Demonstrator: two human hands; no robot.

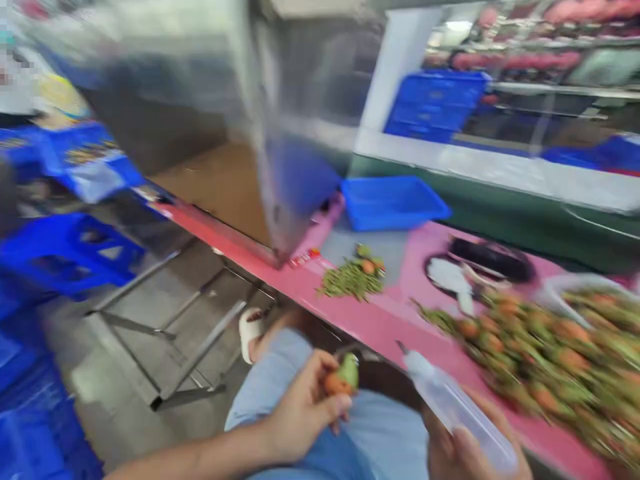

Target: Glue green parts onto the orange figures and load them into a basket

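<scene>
My left hand (305, 407) is closed over my lap, pinching a small orange and green fruit-like piece (342, 377) between thumb and fingers. At the lower right, my right hand (467, 447) wraps round a translucent squeeze bottle (460, 407). Its narrow dark tip points up and to the left, apart from the piece. Beyond my hands, a small pile of green stem-like bits (353, 279) lies on the pink table (370, 320), with a few orange and green pieces at its back. A large blurred heap of similar pieces (540, 353) covers the table at the right.
A shallow blue tray (395, 203) stands at the back of the table. Near it are a dark oblong object (490, 259) and a white basin (555, 290). A tall metal panel (210, 133) rises at the left. A blue stool (75, 253) and metal frame (160, 333) stand on the floor.
</scene>
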